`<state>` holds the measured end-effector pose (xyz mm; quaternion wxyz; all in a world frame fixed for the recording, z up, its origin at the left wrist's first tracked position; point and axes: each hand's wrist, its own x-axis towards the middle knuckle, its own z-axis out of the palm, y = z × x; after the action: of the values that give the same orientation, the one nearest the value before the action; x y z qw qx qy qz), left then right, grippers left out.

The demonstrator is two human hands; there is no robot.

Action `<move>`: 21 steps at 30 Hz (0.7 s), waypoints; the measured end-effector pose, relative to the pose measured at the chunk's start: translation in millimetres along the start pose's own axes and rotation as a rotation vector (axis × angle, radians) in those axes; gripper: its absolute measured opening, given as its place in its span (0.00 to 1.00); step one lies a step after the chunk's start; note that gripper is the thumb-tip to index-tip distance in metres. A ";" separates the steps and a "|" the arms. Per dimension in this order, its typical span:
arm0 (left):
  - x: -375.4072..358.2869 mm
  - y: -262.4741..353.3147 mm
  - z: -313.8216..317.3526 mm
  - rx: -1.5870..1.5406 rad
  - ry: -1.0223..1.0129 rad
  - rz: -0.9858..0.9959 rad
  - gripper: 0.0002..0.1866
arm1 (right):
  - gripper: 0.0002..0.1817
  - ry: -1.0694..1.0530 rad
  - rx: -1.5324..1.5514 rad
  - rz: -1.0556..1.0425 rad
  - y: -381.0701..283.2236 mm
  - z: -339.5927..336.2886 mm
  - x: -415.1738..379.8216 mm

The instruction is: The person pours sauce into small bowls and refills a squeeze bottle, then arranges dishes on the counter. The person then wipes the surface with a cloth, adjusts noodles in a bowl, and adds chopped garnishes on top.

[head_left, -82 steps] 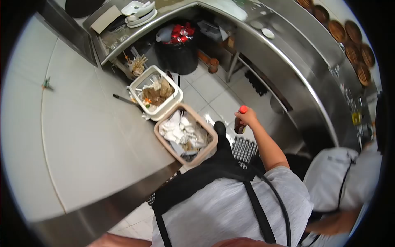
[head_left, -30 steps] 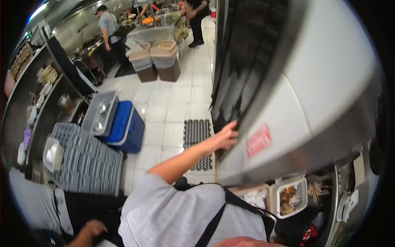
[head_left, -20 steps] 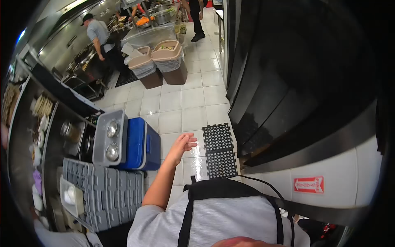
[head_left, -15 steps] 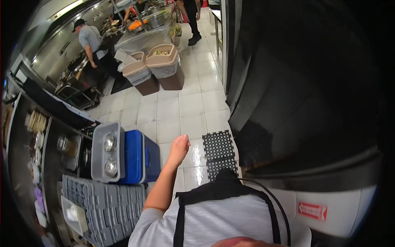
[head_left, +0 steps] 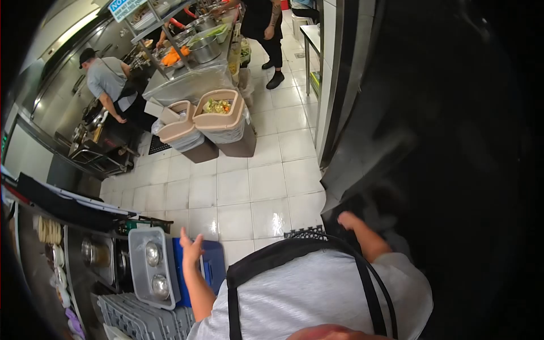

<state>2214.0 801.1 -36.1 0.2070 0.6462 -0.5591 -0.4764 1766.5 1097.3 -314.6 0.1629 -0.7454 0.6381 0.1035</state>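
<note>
My left hand [head_left: 191, 247] is out in front at the left, fingers stretched and apart, with nothing in it. It overlaps the edge of a blue cooler [head_left: 214, 255] in this view. Beside the cooler is a grey plastic tub [head_left: 137, 266] holding two shiny metal bowls [head_left: 153, 254]. My right hand [head_left: 349, 220] is low at the right, fingers curled in, close against a large dark panel [head_left: 430, 170]; nothing shows in it.
Two brown bins [head_left: 241, 146] with liners stand ahead on white tiles [head_left: 266, 175], one holding food scraps. Left lie grey stacked racks [head_left: 150, 317] and a metal shelf [head_left: 73, 255]. One co-worker [head_left: 110, 82] stands at the stoves, another [head_left: 263, 34] in the aisle. A black mat [head_left: 305, 232] lies ahead.
The bins and the person in the aisle appear nearer. My left hand has swung left and opened from a closed shape. My right hand has come into view at the right.
</note>
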 end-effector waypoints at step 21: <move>487.1 450.9 414.4 -0.047 -0.517 0.861 0.07 | 0.15 0.614 1.501 0.888 406.4 -355.8 309.5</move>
<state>1587.5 332.6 -53.2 0.2538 0.2128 -0.7972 -0.5048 1398.0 626.0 -142.5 0.3725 -0.1261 0.7803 -0.4863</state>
